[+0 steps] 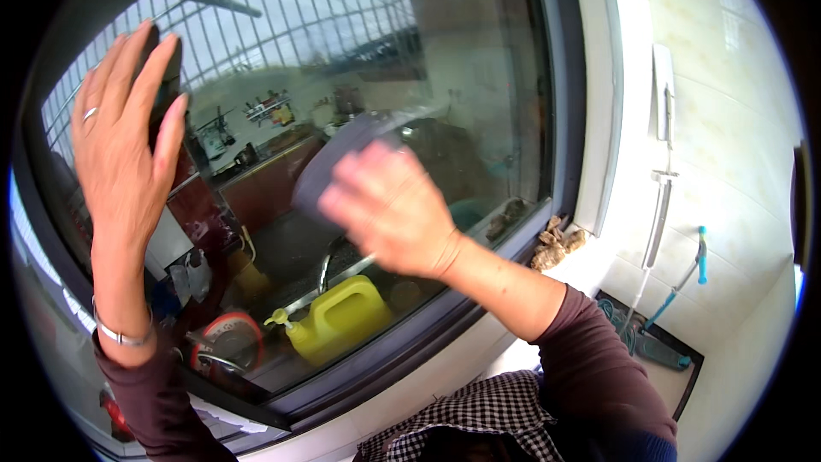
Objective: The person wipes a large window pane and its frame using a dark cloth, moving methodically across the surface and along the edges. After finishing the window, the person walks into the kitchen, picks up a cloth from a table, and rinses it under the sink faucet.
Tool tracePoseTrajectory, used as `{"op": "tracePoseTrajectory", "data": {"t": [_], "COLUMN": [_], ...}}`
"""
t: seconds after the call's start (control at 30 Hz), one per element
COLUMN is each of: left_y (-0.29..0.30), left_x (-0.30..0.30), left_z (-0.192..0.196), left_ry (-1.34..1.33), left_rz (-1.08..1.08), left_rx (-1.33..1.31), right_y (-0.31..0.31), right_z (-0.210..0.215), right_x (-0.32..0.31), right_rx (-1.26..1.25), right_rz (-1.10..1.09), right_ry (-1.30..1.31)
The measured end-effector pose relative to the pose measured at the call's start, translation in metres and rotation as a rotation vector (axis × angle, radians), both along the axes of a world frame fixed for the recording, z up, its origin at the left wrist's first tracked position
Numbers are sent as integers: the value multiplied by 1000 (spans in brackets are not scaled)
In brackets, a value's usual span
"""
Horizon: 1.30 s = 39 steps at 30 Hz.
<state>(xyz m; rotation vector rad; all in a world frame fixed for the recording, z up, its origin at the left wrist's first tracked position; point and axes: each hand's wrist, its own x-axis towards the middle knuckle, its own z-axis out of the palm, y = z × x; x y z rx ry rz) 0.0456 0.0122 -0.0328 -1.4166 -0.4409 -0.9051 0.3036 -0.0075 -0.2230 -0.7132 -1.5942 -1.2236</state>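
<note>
A large window pane [479, 51] in a dark frame fills most of the view. My right hand [389, 205], smeared by motion, is closed on a dark grey cloth [321, 167] held against the middle of the glass. Part of the cloth is hidden behind the fingers. Near the pane's left side, my left hand [128, 128] is raised with its fingers stretched out and nothing in them. It appears to rest flat on the glass.
Ginger-like knobs [556, 244] lie on the sill by the lower right frame corner. A yellow-green pump jug [346, 316] and a red-rimmed round object [231, 338] show in or through the glass. Long-handled cleaning tools [676, 282] lean by the tiled wall at right.
</note>
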Motion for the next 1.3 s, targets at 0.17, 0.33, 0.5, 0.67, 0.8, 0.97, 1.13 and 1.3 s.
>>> {"op": "tracePoseTrajectory", "data": {"t": [0.17,0.33,0.5,0.67,0.8,0.97,1.13,1.3], "left_y": [-32,-32,-41,-40,-41,-33,-23,-33], "left_x": [-6,8,29,-8,-2,-12,-20,-38], "left_z": [-11,-39,-90,-117,-119,-117,-127,-132], "left_ry": [35,95,129,-109,-88,-313,-461,-490], "left_rz": [8,-60,-240,-350,-280,-401,-555,-634], "left_rx": [2,-101,-287,-334,-453,-408,-398,-385], "right_y": [7,1,-8,14,11,-3,-2,14], "right_z": [-2,-54,-70,43,110,-6,-34,123], "right_x": [140,47,23,116,78,-50,-46,-93], "right_rx": [177,13,-196,217,206,-221,-299,130], "right_rz": [-237,-103,-141,-109,-47,65,19,142], "right_ry": [871,522,170,702,427,-266,-469,0]}}
